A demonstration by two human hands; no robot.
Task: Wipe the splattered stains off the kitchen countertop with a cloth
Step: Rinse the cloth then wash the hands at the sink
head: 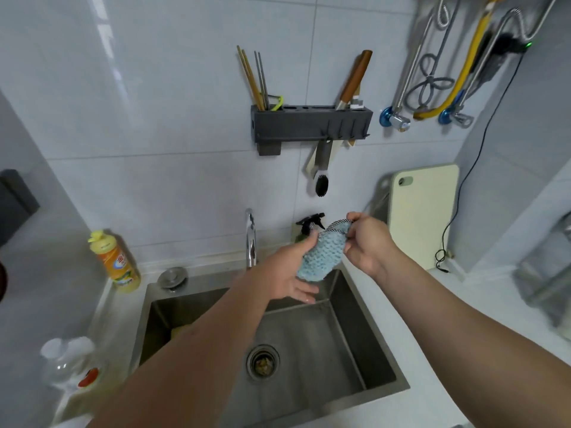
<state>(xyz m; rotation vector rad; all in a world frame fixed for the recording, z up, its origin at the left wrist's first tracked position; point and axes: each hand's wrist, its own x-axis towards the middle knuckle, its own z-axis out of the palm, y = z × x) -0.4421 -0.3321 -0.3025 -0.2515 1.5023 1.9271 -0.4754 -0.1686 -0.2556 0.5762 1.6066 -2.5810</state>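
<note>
Both forearms reached out over the steel sink [346, 344], whose drain sat below them. Above the sink's back right corner the left hand [289, 270] cupped a light blue cloth [321, 253] from below and behind, thumb up along its left edge and fingers curled under its lower end. The right hand [369, 242] pinched the cloth's upper right edge, where a checked trim showed between fingers and thumb. So the cloth hung in the air, clear of the white desk [482, 304] to the right. A faucet [251, 239] stood just left of the hands, with a spray bottle [309, 225] behind the cloth. An orange dish soap bottle [116, 262] stood left of the sink, and a pale cutting board [425, 211] leaned on the wall.
</note>
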